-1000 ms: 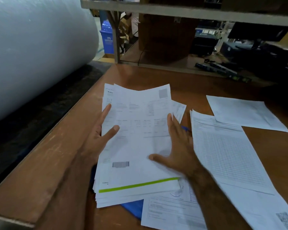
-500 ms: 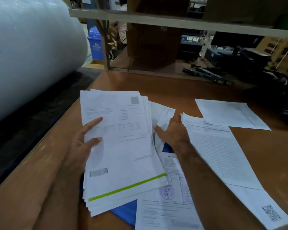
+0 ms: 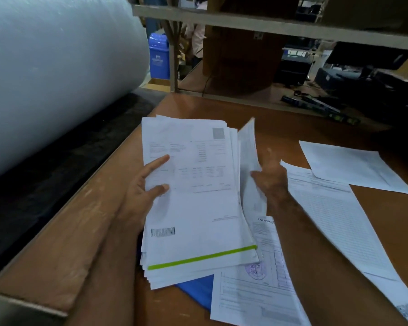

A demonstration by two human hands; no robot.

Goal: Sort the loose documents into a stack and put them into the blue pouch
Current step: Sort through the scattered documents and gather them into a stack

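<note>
White paper fills the middle of the brown desk (image 3: 280, 118). The left hand (image 3: 141, 189) grips the gathered stack (image 3: 193, 196) at its left edge, thumb and forefinger lying on the top sheet and the remaining fingers hidden beneath. The right hand (image 3: 272, 182) is blurred; it pinches a loose sheet (image 3: 247, 147) that stands nearly on edge just right of the stack, though how its fingers close on the paper is hard to make out.

Below the left fingers, the blue pouch (image 3: 196, 292) peeks out from under the stack's near corner, mostly buried. An invoice page (image 3: 250, 295) lies beneath the right forearm, a long gridded sheet (image 3: 339, 220) lies right of the right fingers, and a further sheet (image 3: 353, 168) sits beyond it, well apart from the stack.

The risks, as I judge them: the stack's edges are fanned, so a one-sided grip could let lower sheets slide out; the upright sheet could fold or catch on the stack's edge as it is laid down; and with the pouch pinned underneath, pulling it free may scatter what has been gathered.
</note>
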